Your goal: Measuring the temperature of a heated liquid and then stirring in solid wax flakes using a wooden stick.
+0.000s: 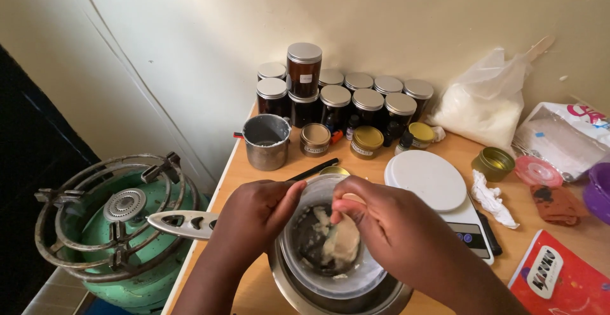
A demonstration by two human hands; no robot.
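A clear glass bowl (pixel 330 251) sits inside a steel pan (pixel 337 293) at the near edge of the wooden bench (pixel 254 181), holding a lump of pale, creamy paste (pixel 342 244) and smears of it on the dark bottom. The left hand (pixel 254 216) is closed on the bowl's left rim, thumb over the edge. The right hand (pixel 381 223) reaches in from the right with fingers pinched together, seemingly around the top of a stirring tool whose lower end is buried in the paste; what kind of tool it is cannot be told. A grey metal handle (pixel 181 223) juts leftward from behind the left wrist, over the green gas burner (pixel 121 232) that stands beside the bench.

Just beyond the bowl lie a black pen-like stick (pixel 314 169) and a white kitchen scale (pixel 438 191). Farther back stand a small steel pot (pixel 267 140), gold-lidded tins (pixel 367 141) and a cluster of dark jars with silver lids (pixel 343 99) against the wall. To the right are a plastic bag of white powder (pixel 483 108), an open gold tin (pixel 493 162), a crumpled white tissue (pixel 492 199), a pink lid (pixel 538 172), a brown-red cloth (pixel 558 204) and a red packet (pixel 559 280).
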